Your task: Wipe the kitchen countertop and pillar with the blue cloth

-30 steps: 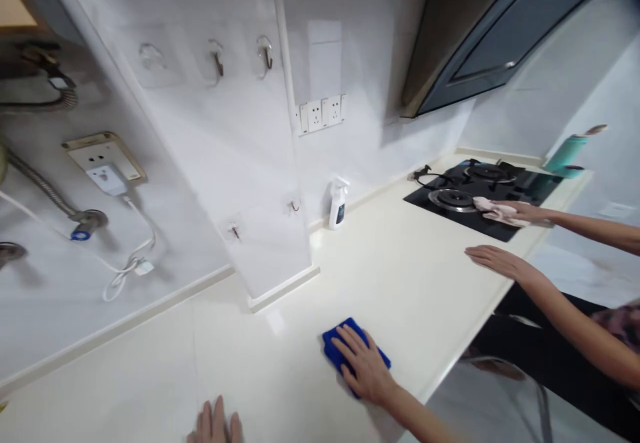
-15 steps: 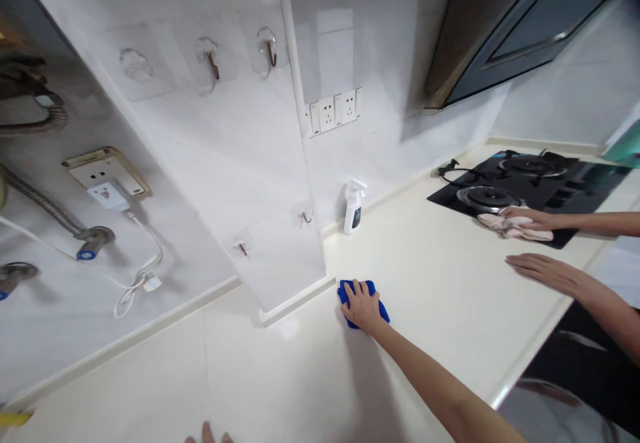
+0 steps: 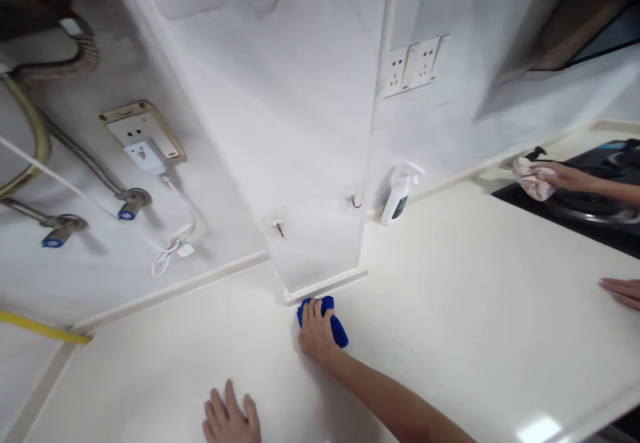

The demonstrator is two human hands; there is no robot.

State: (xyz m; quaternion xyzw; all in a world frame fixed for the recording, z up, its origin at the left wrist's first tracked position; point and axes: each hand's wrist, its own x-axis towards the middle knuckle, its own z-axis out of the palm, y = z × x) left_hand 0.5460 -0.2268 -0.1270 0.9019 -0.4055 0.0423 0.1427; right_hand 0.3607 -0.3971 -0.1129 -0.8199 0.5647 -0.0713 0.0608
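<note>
My right hand (image 3: 317, 334) presses a folded blue cloth (image 3: 339, 331) onto the pale countertop (image 3: 450, 296), its fingers curled over the cloth. The cloth lies against the foot of the white wall column (image 3: 295, 130). My left hand (image 3: 231, 418) rests on the counter near the bottom edge of the view, fingers spread, holding nothing. A white spray bottle (image 3: 396, 198) stands by the wall to the right of the column.
At the right, another person's hand (image 3: 567, 178) holds a light pink cloth (image 3: 535, 178) over the black gas stove (image 3: 600, 206); that person's other hand (image 3: 625, 293) lies on the counter. A yellow hose (image 3: 45, 327), water valves (image 3: 134, 204) and a plugged-in socket (image 3: 170, 138) line the left wall.
My right hand has slid the blue cloth left along the column's foot. My left hand has come further into view. The view has turned left. The co-worker's cloth has moved toward the stove's back left.
</note>
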